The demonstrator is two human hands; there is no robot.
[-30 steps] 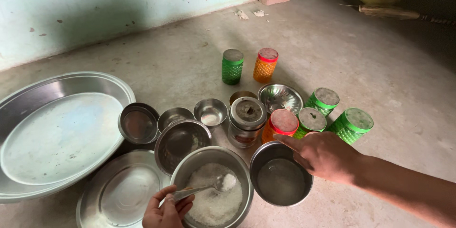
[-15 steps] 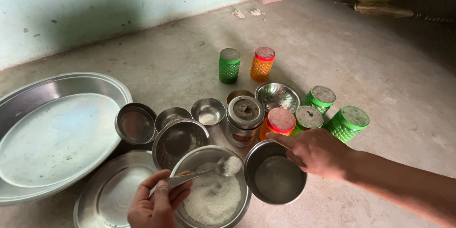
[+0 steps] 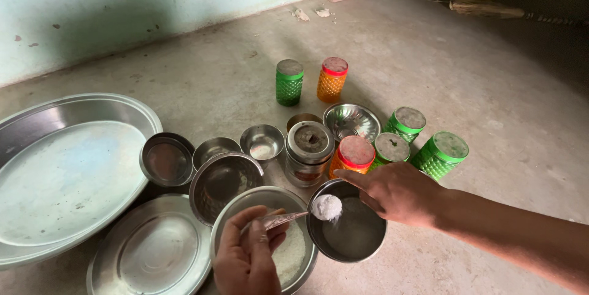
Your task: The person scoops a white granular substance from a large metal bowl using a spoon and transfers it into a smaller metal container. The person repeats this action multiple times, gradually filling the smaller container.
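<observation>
My left hand (image 3: pixel 248 257) grips a steel spoon (image 3: pixel 300 214) heaped with white grains; the spoon's bowl hovers over the near left rim of a steel bowl of dark liquid (image 3: pixel 356 236). Beneath my left hand sits another steel bowl of white grains (image 3: pixel 289 252), partly hidden by the hand. My right hand (image 3: pixel 396 192) rests on the far rim of the liquid bowl, fingers curled over its edge, beside an orange jar with a red lid (image 3: pixel 351 155).
Several green jars (image 3: pixel 439 152) and a second orange jar (image 3: pixel 331 79) stand on the concrete floor. A lidded glass jar (image 3: pixel 309 151), small steel bowls (image 3: pixel 262 141), a large steel tray (image 3: pixel 67 172) and a steel plate (image 3: pixel 150 258) lie left. A wall runs behind.
My left hand lifted the spoonful of white grains out of its bowl and carried it right, over the liquid bowl. My right hand stayed on that bowl's rim.
</observation>
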